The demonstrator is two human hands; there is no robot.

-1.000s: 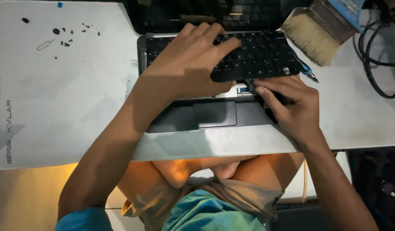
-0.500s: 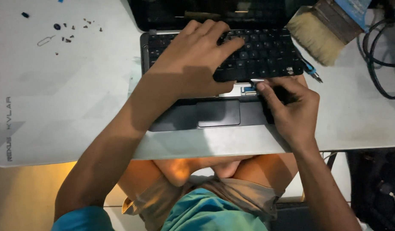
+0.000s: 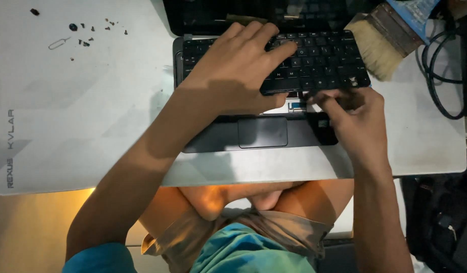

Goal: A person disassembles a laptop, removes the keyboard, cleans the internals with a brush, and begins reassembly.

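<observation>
- Left hand (image 3: 238, 76) is lying spread flat on the keyboard (image 3: 319, 63), pressing it down on the laptop (image 3: 263, 131) at mid-bench (image 3: 92, 126).
- Right hand (image 3: 357, 119) is pinching the keyboard's lower right edge, lifting slightly.
- Judging: keyboard is thin, light, flexing easily; the ribbon underneath is probably fragile; gripping by the edges is best.
- Printed grey lettering is running along the mat's left edge; a brush (image 3: 380, 43) is lying at the upper right; screws (image 3: 86, 33) at the upper left.

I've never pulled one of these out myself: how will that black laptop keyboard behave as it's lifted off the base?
The keyboard looks thin and wide, so it probably flexes. The left hand presses its top while the right hand works at its raised front edge. Likely light. Something may still tether it underneath; that's hidden.
</observation>
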